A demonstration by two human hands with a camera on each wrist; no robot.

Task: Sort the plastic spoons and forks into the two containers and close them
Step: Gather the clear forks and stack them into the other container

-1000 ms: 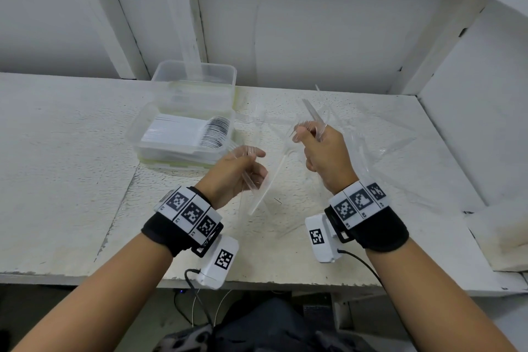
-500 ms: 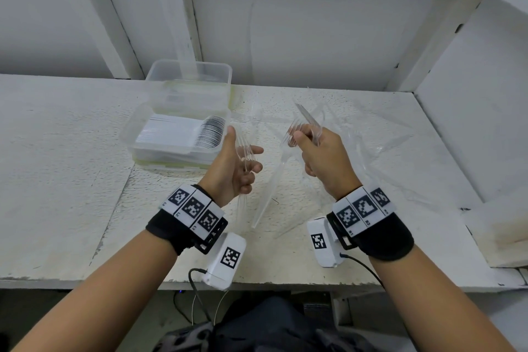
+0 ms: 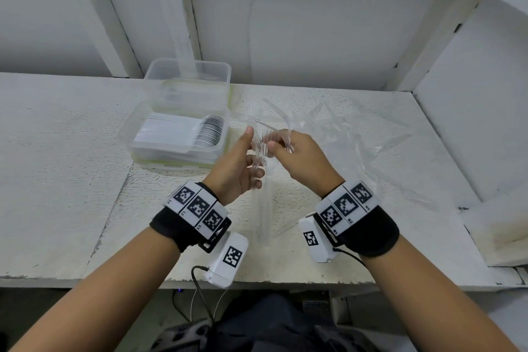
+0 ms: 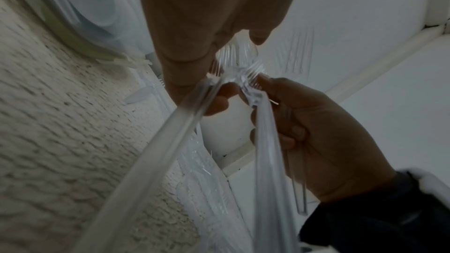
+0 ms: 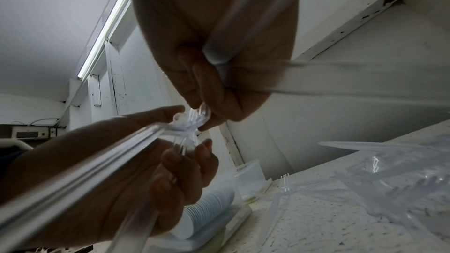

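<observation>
Two hands' grips (image 3: 240,163) (image 3: 300,157), clear forks (image 3: 264,148) between

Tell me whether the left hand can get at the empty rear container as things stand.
Probably yes, though not freely: the left hand already holds clear forks, so it can drop them in but not grip. The rear container stands open behind the spoon-filled container, with nothing above it.

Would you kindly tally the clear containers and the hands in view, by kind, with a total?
Containers: 2, the spoon container and the far container.
Hands: 2, left hand and right hand, both gripping clear forks.
Total: 4.
</observation>
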